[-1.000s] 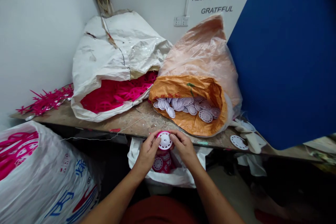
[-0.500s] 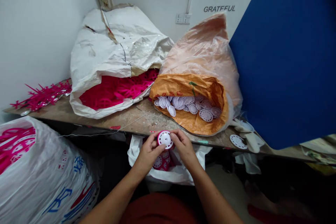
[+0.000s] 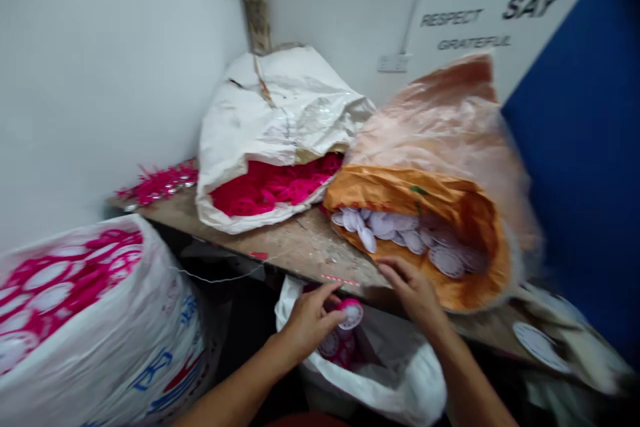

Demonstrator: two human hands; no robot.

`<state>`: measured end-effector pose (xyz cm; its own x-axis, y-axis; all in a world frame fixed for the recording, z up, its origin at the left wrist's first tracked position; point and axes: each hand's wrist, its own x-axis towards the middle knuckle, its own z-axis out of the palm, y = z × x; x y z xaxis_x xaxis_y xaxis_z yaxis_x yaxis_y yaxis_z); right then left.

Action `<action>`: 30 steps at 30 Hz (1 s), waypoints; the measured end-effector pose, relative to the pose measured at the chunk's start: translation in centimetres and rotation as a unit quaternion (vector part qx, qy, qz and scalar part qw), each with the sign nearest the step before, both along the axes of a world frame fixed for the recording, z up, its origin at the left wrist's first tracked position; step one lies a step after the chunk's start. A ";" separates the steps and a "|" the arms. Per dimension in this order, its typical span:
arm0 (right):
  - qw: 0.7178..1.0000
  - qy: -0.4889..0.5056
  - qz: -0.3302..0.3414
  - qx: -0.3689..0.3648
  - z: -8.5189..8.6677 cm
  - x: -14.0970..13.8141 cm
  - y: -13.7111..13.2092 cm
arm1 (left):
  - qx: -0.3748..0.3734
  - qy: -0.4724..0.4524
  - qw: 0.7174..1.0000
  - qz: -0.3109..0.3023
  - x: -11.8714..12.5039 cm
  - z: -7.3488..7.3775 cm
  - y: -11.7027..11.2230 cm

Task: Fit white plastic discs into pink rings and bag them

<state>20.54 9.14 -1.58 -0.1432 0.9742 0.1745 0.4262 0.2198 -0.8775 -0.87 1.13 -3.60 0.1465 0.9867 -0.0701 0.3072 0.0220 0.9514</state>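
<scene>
My left hand [image 3: 311,315] is over the white plastic bag [image 3: 425,380] below the table edge, thumb and fingers apart. Just past its fingertips is a pink-rimmed white disc [image 3: 351,314], blurred and apparently loose above the bag's mouth. More pink and white discs [image 3: 340,347] lie inside that bag. My right hand [image 3: 413,288] reaches over the table edge with fingers stretched out and nothing in them. It is close to the lower lip of the orange-lined sack [image 3: 400,181], where many plain white discs [image 3: 445,260] lie in the opening.
A white sack [image 3: 285,107] full of pink plastic pieces [image 3: 270,190] rests on the worn table [image 3: 295,247]. At left stands a large white bag [image 3: 150,320] heaped with pink-rimmed discs. Pink scraps [image 3: 160,183] lie at the back left. A blue panel [image 3: 575,167] borders the right.
My hands have parted and the disc held between them has left both. My right hand moved right toward the orange-lined sack. The view has turned left.
</scene>
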 end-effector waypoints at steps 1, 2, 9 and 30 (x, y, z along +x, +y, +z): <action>1.000 0.002 -0.027 0.010 -0.5 0.0 1.9 | 0.042 0.050 0.998 0.012 -1.2 0.5 0.6; 0.999 0.012 -0.045 0.015 -1.1 -0.2 3.7 | 0.085 0.099 0.991 0.028 -2.7 1.1 1.2; 0.998 -0.012 -0.064 0.026 -5.4 -1.7 9.4 | 0.222 0.470 0.825 0.222 -17.5 6.6 7.9; 0.949 0.308 -0.068 -0.022 -0.9 -4.3 2.0 | 0.076 0.059 0.956 0.278 -12.7 6.4 5.7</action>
<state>16.24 11.12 -2.51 0.1000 0.9847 0.1424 -0.1477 0.1562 -0.9766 -13.56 6.84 2.77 -0.4037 0.9097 0.0971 0.3945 0.0774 0.9156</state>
